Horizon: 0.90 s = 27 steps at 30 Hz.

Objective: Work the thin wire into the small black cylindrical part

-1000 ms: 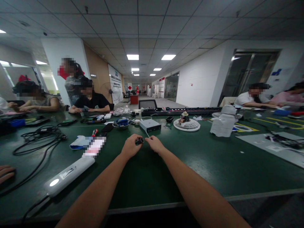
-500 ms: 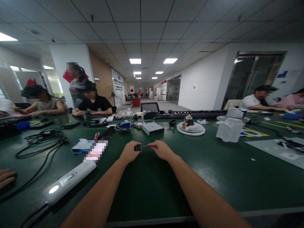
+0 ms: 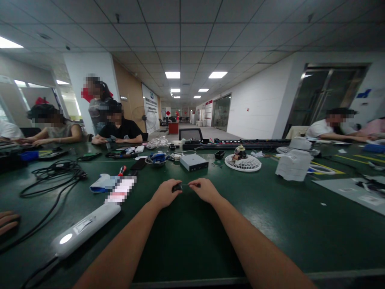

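Left hand [image 3: 165,193]: fingers curled closed around a dark handle [image 3: 177,187], mostly hidden by the grip; only a glossy black end shows. Right hand [image 3: 207,190]: thumb and fingers pinched together on a thin shaft [image 3: 185,184], slender, straight, metallic-looking; its far end is covered by the fingertips. Shaft lies between the hands, level, above the table [image 3: 192,241], in line with the handle; whether the two are joined cannot be told.

Beyond the hands: one flat rectangular box [image 3: 192,161], grey metal top, black front, markings too small to read. To its left, a bowl [image 3: 155,163] of blue material, contents indistinct. To its right, a round white slatted grille [image 3: 245,163], hub parts blurred.

Further left: crumpled blue-and-white cloth [image 3: 102,183]; long rounded white plastic device [image 3: 87,232]; coiled black cable [image 3: 54,176]; another person's hand [image 3: 7,221], cut off by the edge.
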Tool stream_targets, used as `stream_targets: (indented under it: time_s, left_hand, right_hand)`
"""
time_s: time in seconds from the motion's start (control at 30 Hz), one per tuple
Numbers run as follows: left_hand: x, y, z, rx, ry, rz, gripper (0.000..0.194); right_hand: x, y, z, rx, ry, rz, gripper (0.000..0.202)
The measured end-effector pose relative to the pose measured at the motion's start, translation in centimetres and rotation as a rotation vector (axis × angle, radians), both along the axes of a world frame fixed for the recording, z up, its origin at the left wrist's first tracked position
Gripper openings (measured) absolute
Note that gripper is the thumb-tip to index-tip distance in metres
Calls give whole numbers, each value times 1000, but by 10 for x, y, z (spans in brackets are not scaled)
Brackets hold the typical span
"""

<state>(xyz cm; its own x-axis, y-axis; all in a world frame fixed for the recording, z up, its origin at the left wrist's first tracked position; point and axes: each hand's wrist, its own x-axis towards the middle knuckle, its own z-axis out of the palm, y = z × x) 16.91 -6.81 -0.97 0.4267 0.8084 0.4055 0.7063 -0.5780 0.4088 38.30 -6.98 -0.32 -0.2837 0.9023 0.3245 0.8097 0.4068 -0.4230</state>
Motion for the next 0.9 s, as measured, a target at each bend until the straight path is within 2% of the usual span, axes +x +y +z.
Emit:
stream_targets:
  time_s: [0.13,0.23,0.37,0.6,0.9]
  left_hand:
    - [4,-3,3,-12,94,-32,39]
    - [4,-5,4,-10,126,-29,39]
    - [2,-6,6,-11,112,-8,39]
    - [5,-7,8,-25,110,-22,40]
    - [5,-9,9,2,116,-5,41]
  right_hand:
    - [0,-2,3,4,-82,-47,25]
    - [0,-4,7,14,-135,-5,22]
    - [-2,-6,9,-18,-160,56,24]
    - [-5,-8,9,-7,-211,-8,38]
    - [-5,-8,7,-78,-200,35,37]
